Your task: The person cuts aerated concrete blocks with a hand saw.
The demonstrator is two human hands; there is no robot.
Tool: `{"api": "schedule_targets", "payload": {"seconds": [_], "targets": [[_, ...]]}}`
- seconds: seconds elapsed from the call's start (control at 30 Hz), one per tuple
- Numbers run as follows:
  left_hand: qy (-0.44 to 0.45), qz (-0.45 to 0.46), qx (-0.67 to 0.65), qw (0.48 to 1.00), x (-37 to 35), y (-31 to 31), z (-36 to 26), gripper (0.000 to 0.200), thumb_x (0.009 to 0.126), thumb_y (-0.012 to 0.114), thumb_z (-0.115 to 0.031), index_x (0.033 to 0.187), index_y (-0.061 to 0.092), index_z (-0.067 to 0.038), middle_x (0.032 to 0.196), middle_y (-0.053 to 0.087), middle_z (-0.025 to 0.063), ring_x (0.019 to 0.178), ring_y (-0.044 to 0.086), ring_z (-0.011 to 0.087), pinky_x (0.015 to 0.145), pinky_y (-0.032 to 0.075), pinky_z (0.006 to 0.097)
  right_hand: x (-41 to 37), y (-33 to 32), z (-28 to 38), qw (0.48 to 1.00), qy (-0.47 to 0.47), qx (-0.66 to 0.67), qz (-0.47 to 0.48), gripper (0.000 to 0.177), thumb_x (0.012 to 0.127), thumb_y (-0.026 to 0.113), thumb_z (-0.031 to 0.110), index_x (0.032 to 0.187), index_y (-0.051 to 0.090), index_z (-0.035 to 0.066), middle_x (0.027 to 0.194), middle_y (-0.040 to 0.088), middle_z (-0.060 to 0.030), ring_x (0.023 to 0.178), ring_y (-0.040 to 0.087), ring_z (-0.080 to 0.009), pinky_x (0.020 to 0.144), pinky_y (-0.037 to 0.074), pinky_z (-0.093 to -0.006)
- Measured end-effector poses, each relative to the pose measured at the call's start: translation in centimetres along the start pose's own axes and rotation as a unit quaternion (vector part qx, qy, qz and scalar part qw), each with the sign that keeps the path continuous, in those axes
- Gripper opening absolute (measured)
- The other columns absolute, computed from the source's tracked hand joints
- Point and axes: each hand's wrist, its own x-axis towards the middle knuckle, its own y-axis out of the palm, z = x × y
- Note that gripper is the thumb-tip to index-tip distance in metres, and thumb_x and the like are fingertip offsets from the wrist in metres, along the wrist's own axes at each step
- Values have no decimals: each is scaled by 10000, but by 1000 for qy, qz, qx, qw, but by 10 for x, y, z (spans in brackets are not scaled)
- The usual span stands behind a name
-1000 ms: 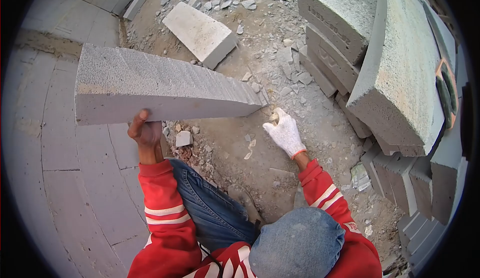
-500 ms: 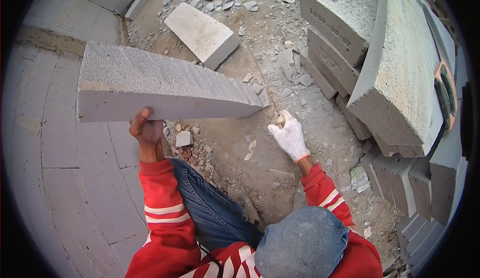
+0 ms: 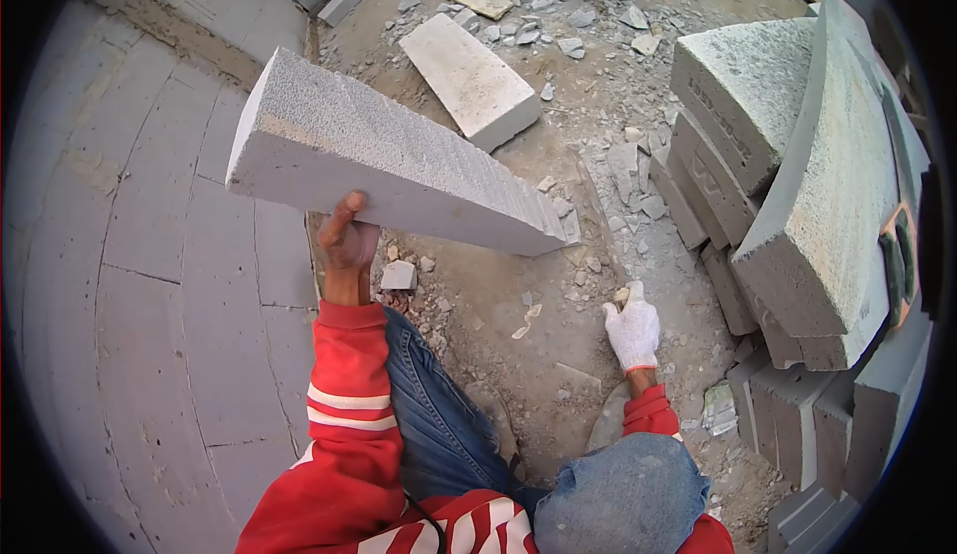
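Note:
My bare left hand (image 3: 347, 240) grips a long grey aerated concrete block (image 3: 399, 180) from its near side. The thumb presses on the side face and the other fingers are hidden. The block is tilted, its far right end low near the ground among chips. My right hand (image 3: 634, 330), in a white knitted glove, is closed around the pale handle of a long thin tool (image 3: 601, 205). The tool, seen nearly edge-on, points forward to the right of the block; its exact kind cannot be made out.
A second block (image 3: 474, 81) lies ahead on the dirt, near broken pieces (image 3: 538, 1). Stacked blocks (image 3: 797, 195) stand on the right, with a handsaw handle (image 3: 899, 255) among them. A block wall (image 3: 150, 285) rises on the left. A denim-covered knee (image 3: 623, 494) is near my right arm.
The view has shifted left, so most things appear further right. The concrete block now slopes more steeply down to the right. My right hand has drawn back toward me with the tool.

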Motion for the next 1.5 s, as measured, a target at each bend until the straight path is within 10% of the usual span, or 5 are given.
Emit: {"api": "schedule_targets", "payload": {"seconds": [0.17,0.27,0.47,0.93,1.5], "targets": [[58,-48,-38,996,10,10,2,345,844,786,-254,1112,694,-58,1016,692,68,978,677,266,916,544,452,4,-41,32,989,35,-145,21,846,749,930,313,1440,499,84,1307,629,-232,1185,646,-389,906,556,-492],[42,-44,-61,996,14,21,-2,466,834,767,-157,1262,635,-28,1124,663,56,1081,638,243,1021,509,434,29,-55,90,975,-223,-4,-8,1116,655,971,389,1566,399,93,1444,543,-220,1364,510,-407,1108,462,-495],[67,-105,-90,988,9,48,-32,535,814,793,-174,1301,627,-27,1122,672,76,1077,660,267,983,540,458,91,-56,152,929,-310,112,169,1202,637,957,400,1634,335,146,1612,432,-205,1505,401,-404,1220,370,-468],[-233,-175,-130,948,36,25,58,822,870,789,-578,1476,517,-94,1377,631,147,1270,613,347,1121,459,560,-23,-87,130,967,-249,20,56,1014,583,963,487,1475,617,154,1177,604,-187,1117,583,-370,989,469,-484],[-320,-267,-48,908,-27,5,191,897,818,804,-554,1526,466,-119,1398,611,185,1275,606,365,1102,456,562,-43,-75,91,977,-164,-91,97,992,583,963,486,1461,635,161,1108,587,-165,1092,561,-367,981,452,-483]]}}
